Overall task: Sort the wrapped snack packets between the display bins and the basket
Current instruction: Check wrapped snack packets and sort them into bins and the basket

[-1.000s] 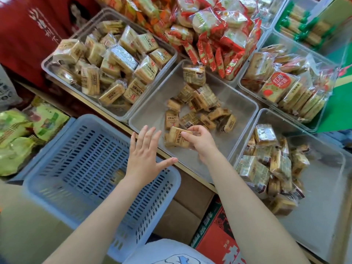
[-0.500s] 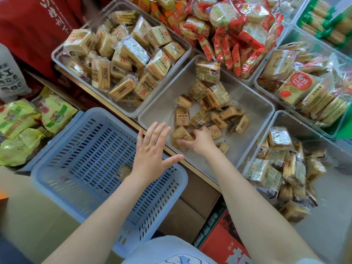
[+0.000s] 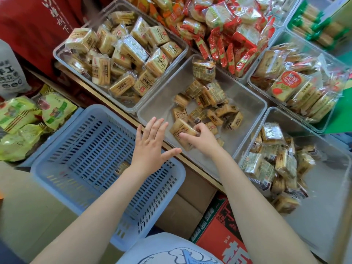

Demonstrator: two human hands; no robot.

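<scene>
Pinching a tan rectangular wrapped snack packet (image 3: 183, 130) between thumb and curled fingers, my right hand (image 3: 202, 139) holds it at the near edge of the clear plastic display bin (image 3: 158, 103) in the middle. Loose smaller tan packets (image 3: 207, 103) lie scattered in that bin, at 12 o'clock from the hand. My left hand (image 3: 152, 147) hovers flat with its fingers spread apart and straight, holding nothing, over the far right corner of the pale blue slotted plastic basket (image 3: 57, 168), just beside the right hand at its 9 o'clock. One small packet (image 3: 122, 167) lies on the basket floor, partly hidden under my left wrist. At 11 o'clock from the middle bin, another clear bin (image 3: 59, 54) is heaped with larger tan packets. At 4 o'clock, a third clear bin (image 3: 323, 235) holds a pile of greenish and tan packets at its left side. Red-and-white wrapped snacks (image 3: 228, 25) fill the bin at 12 o'clock. Green bags (image 3: 19, 119) lie at 9 o'clock from the basket.
</scene>
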